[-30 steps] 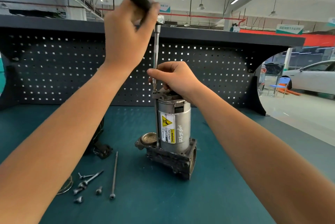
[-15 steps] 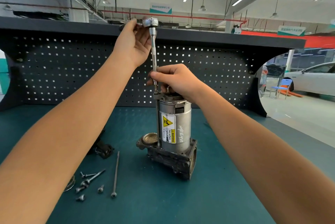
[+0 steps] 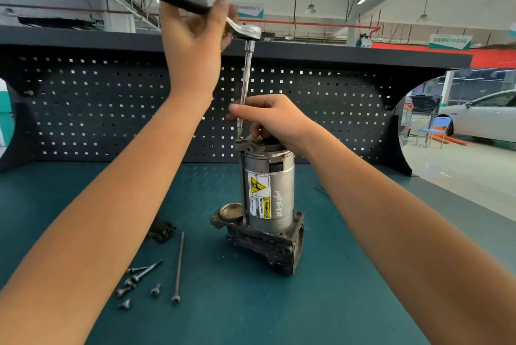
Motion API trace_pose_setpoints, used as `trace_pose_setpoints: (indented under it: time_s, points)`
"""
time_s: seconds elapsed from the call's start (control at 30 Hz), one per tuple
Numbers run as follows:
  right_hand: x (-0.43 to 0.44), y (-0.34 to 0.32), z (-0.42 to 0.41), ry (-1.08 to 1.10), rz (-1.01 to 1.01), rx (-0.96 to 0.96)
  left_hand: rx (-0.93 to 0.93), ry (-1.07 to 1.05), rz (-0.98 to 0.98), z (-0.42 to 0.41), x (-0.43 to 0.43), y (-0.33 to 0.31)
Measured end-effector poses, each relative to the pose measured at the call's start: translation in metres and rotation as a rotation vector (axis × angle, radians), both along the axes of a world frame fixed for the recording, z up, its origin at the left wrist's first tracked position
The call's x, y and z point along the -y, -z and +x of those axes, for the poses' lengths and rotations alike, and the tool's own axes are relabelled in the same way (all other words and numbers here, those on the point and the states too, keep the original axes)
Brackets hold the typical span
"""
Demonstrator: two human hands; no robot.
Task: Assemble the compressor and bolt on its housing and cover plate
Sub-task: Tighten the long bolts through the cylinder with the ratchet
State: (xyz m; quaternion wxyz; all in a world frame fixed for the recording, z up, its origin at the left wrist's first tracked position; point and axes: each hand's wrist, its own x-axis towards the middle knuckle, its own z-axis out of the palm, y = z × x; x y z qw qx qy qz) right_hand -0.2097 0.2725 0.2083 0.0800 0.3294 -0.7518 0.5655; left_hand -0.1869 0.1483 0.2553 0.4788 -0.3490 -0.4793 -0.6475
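Currently, compressor: silver cylindrical compressor on a dark cast base (image 3: 269, 199) stands upright mid-bench on the teal bench mat (image 3: 335, 302), long axis vertical, yellow warning label towards camera.
Tool: chrome-headed ratchet wrench with black handle (image 3: 245, 32) above it, handle pointing up-left; slim chrome extension bar (image 3: 245, 85) runs near-vertical down to the top plate's left edge.
Left hand (image 3: 192, 43): fingers wrapped round the handle near the head.
Right hand (image 3: 273, 121): fingers curled, thumb and forefinger pinching the bar's lower end just above the compressor top.
Hardware: long thin bolt (image 3: 178, 266) and short loose bolts (image 3: 134, 280) lie left of the base.
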Motion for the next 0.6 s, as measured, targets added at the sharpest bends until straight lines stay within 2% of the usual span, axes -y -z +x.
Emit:
trace_pose_setpoints:
  time_s: [0.1, 0.17, 0.27, 0.37, 0.47, 0.6]
  points:
    - [0.000, -0.002, 0.002, -0.044, -0.012, 0.057, 0.308, 0.410, 0.311, -0.014, 0.011, -0.007]
    - [0.001, -0.002, 0.004, -0.066, 0.015, 0.055, 0.461, 0.628, 0.429, -0.021, 0.018, -0.008]
    - [0.002, -0.001, 0.004, -0.041, 0.018, 0.022, 0.558, 0.725, 0.502, -0.028, 0.020, -0.007]
    - [0.003, 0.000, 0.002, 0.015, -0.034, 0.009, 0.517, 0.743, 0.493, -0.028, 0.016, -0.005]
    - [0.004, 0.001, -0.001, 0.060, -0.069, -0.002, 0.315, 0.539, 0.406, -0.019, 0.012, 0.000]
    - [0.005, 0.002, -0.001, 0.093, -0.062, -0.046, -0.180, -0.214, 0.000, 0.003, 0.004, 0.009]
